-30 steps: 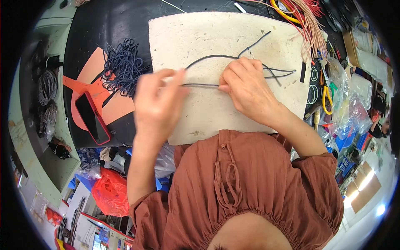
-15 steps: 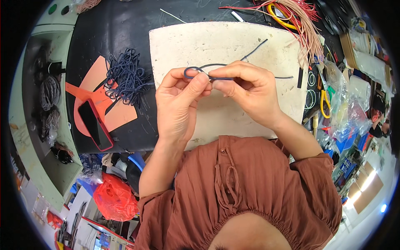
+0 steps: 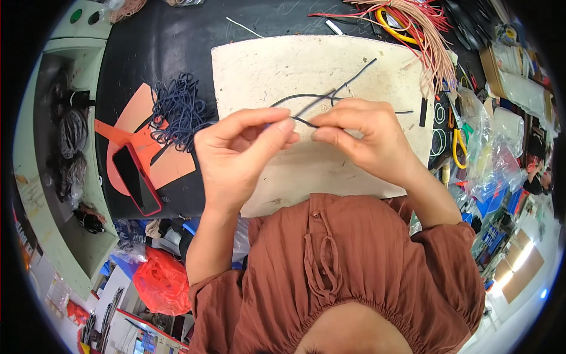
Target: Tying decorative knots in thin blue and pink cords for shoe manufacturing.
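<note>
A thin dark navy cord (image 3: pixel 315 107) stretches between my two hands over a worn cream board (image 3: pixel 330 171). My left hand (image 3: pixel 244 141) pinches it between thumb and forefinger. My right hand (image 3: pixel 368 135) grips it a short way to the right, thumb against fingers. Beyond the fingers the cord bows up in a curve and crosses itself, with one end pointing to the far right and another lying toward the board's right side. What lies inside each pinch is hidden. A tangled pile of similar navy cord (image 3: pixel 180 115) rests to the left of the board.
Left of the board, a red-cased phone (image 3: pixel 137 180) lies on orange sheet pieces (image 3: pixel 174 168) on the black tabletop (image 3: pixel 188 44). Yellow-handled scissors (image 3: pixel 459 147) and clear plastic bags (image 3: pixel 492 147) are at the right. Red and pink strands (image 3: pixel 433 53) spill over the board's far right corner.
My hands have moved apart, the left one shifting left and the right one slightly right. The small loop at my left fingertips has gone, and the cord now spans the gap in crossing strands.
</note>
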The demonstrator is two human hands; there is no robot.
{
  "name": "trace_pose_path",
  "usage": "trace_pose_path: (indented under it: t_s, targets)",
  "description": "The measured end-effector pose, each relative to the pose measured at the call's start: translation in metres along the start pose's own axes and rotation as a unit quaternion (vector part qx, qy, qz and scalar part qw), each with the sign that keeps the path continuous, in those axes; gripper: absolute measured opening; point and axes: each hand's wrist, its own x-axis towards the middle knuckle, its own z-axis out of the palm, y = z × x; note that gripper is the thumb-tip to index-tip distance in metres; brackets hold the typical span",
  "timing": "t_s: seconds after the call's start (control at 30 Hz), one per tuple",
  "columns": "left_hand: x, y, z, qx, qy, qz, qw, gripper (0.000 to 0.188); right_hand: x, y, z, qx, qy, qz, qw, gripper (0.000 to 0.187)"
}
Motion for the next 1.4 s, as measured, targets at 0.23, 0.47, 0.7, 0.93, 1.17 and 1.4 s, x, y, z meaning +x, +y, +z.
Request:
trace_pose_path:
  t_s: [0.23,0.47,0.7,0.93,1.17,1.4]
  targets:
    - [0.006,-0.018,0.005,-0.068,0.044,0.002,0.997,0.017,0.004,-0.008,-0.009,0.391,-0.04,0.21,0.895,0.008]
    - [0.001,-0.025,0.013,-0.024,-0.012,0.024,0.999,0.016,0.006,0.001,0.006,0.487,0.075,0.212,0.844,0.013]
    - [-0.002,-0.017,0.009,0.041,-0.087,-0.066,0.993,0.011,0.015,0.012,0.006,0.299,0.127,0.111,0.939,0.03]
    - [-0.009,-0.019,0.009,0.159,-0.167,-0.129,0.964,0.012,0.042,-0.008,0.0,0.27,-0.109,0.147,0.945,0.029]
    - [-0.004,-0.02,0.0,-0.265,-0.008,-0.099,0.959,0.013,0.023,0.027,0.018,0.232,0.127,0.09,0.96,0.013]
    - [0.006,-0.035,0.016,0.072,0.053,0.061,0.994,0.013,0.003,0.012,0.029,-0.183,0.205,-0.21,0.938,0.015]
